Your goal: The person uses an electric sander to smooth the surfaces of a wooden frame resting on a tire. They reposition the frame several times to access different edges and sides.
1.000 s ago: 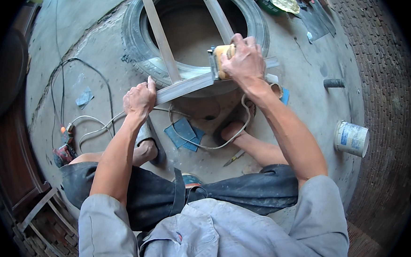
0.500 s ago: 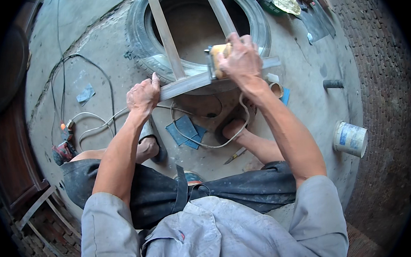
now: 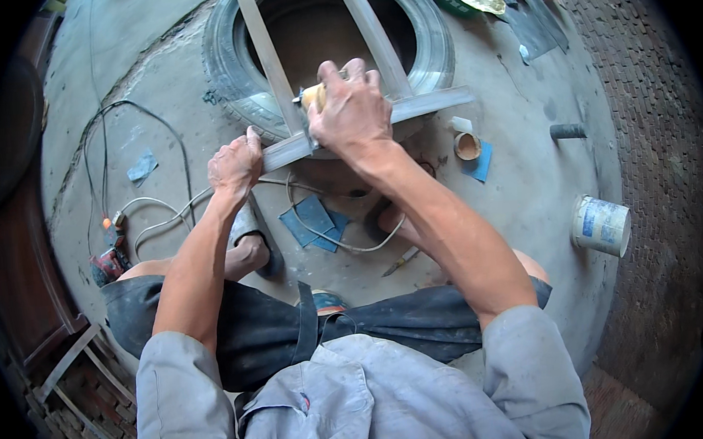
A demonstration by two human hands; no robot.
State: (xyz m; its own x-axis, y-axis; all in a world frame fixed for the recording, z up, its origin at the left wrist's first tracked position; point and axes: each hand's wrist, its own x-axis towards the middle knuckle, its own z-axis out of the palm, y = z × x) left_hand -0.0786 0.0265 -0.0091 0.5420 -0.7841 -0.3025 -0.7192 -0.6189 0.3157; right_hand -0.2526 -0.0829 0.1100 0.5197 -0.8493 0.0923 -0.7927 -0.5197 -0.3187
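Two hands grip: left hand [image 3: 235,164] clenched on the grey wooden frame [image 3: 283,150]; right hand [image 3: 351,103] wrapped around a yellowish block [image 3: 313,97] pressed onto it.

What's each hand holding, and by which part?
Left hand grips the near left end of the wooden frame's crossbar. Right hand covers a yellowish sanding block from above, pressed on the crossbar; the block is mostly hidden.

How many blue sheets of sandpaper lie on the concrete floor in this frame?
3 visible: one far left near the black cable, one under the white cord between the feet, one right of the frame beneath the small cup. Others may be hidden under the arms.
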